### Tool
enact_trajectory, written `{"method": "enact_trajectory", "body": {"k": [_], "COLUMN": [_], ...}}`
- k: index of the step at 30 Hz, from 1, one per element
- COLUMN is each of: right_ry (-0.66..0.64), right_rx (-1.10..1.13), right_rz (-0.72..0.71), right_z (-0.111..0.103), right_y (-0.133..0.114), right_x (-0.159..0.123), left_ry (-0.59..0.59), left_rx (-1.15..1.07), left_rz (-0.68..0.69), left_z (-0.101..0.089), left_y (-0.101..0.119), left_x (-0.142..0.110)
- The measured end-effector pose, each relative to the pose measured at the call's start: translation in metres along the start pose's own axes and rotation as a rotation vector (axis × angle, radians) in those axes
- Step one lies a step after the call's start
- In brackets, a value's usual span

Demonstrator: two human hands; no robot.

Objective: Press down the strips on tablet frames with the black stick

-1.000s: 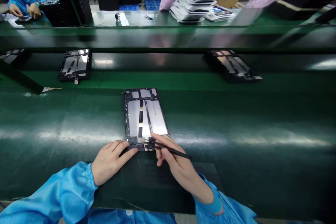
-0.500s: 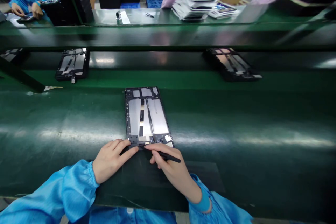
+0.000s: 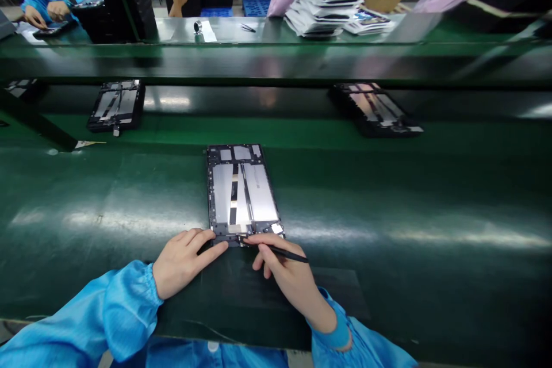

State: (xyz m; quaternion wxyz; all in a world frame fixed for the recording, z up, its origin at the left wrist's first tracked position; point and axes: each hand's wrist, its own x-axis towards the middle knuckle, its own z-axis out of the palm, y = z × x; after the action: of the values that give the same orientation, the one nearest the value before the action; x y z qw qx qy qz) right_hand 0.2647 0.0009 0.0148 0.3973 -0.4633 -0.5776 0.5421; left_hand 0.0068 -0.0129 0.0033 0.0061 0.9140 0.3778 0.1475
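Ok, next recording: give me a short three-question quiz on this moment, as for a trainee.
1. Which hand holds the slim black tool?
2. True or false: the tool's tip is at the near edge of the metal-backed tablet panel.
3. What does the panel lie on? A) a green belt B) a white tray C) a wooden board

Key: 1. the right hand; 2. true; 3. A
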Motion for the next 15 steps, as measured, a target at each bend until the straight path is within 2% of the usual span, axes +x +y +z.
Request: {"method": "enact_trajectory", "body": {"k": [5, 11, 15], "right_ry": [-0.051, -0.108, -0.051], "right_rx": [-0.001, -0.244, -0.32], "right_rz": [0.061, -0.04, -0.085], "right_z": [-0.005, -0.016, -0.016], "right_y": [-0.002, -0.015, -0.017], "right_x": [0.002, 0.019, 0.03], "left_ry": [-0.007, -0.006, 0.031], "left_rx": [-0.006, 0.012, 0.019], "left_rz": [-0.004, -0.005, 0.002], "left_z": [0.003, 0.003, 0.002], "left_y": [0.0, 0.0, 0.0], "left_x": [-0.002, -0.001, 0.0]}}
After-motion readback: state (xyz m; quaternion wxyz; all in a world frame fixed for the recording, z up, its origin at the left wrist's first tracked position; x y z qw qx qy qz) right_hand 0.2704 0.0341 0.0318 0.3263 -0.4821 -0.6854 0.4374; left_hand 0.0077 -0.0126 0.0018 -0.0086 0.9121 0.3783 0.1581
